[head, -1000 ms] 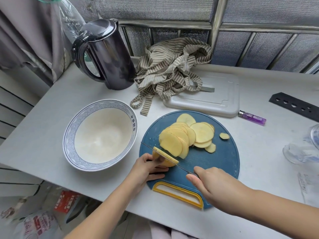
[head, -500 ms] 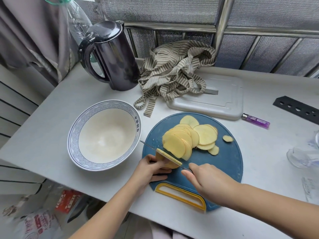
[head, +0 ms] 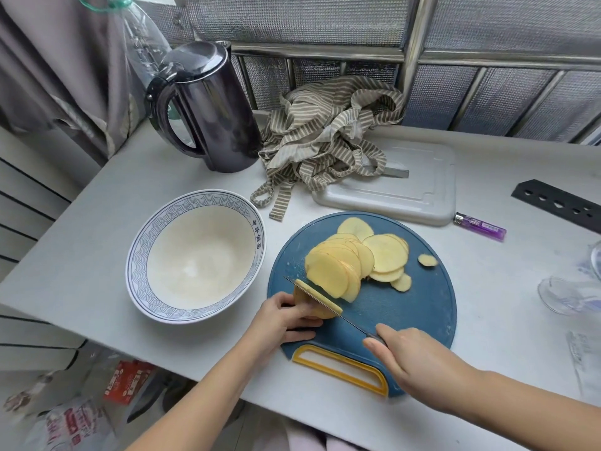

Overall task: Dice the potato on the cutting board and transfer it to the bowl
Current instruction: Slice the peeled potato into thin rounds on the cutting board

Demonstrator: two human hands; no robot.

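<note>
From the head camera, our left hand (head: 286, 315) curls round the last potato stub (head: 320, 312) at the near-left of the blue cutting board (head: 406, 307), our right hand (head: 413, 356) grips the knife (head: 330, 304) biting into it, slices (head: 351, 265) fan out beyond, and the bowl (head: 195, 255) sits empty to the left. We judge the stub so short that the blade could slip onto the holding hand. Board and bowl rest on a pale table (head: 81, 249) below a meshed window, near a kettle (head: 211, 109) and striped cloth (head: 328, 131).

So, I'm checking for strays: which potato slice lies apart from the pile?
The small slice on the right side of the blue board; it touches no other slice.
</note>
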